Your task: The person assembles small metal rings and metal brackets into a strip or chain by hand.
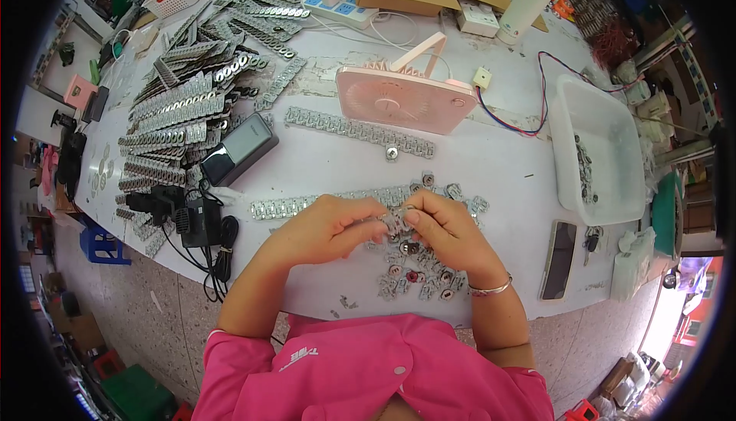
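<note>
Near the table's front edge, my left hand (330,228) and my right hand (452,235) meet with fingertips pinched on a small silvery metal piece (396,222). Its exact kind is too small to make out, and the fingers partly cover it. Below the right hand lies a loose cluster of similar small metal pieces (418,277), a few with dark or reddish round centres. Just beyond my hands runs a flat strip of joined metal pieces (280,208), partly hidden by the left hand. A second metal strip (337,124) lies farther back, with one loose piece (392,154) beside it.
A pink fan (406,103) stands behind the strips. To the left are piled metal strips (180,103), a dark power bank (239,149) and a black adapter (201,223) with cables. At right are a white tub (563,145), a phone (558,260) and keys (592,238).
</note>
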